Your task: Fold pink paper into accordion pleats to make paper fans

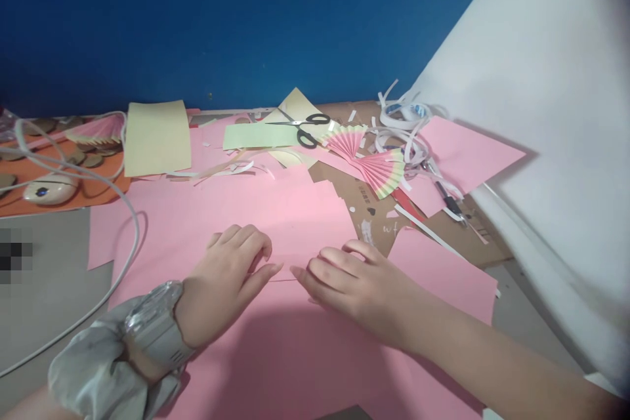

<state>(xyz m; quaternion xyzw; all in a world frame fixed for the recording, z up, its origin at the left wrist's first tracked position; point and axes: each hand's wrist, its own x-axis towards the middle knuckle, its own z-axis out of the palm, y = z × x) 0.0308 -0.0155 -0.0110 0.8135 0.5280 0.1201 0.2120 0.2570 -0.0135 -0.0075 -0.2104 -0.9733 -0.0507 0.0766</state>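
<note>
Head view is showing a bare left hand point(236, 272) and a bare right hand point(344, 279) resting on broad, flat sheets of pink paper point(295, 354), which are covering the middle of the grey table point(39, 315). Both hands are sitting just apart, fingers curled, seemingly steadying the paper; whether either is pinching it, I cannot tell. Black-handled metal scissors point(298, 123) and a pleated pink-and-green paper fan point(378, 174) are lying toward the far edge, perhaps giving the fingers room
</note>
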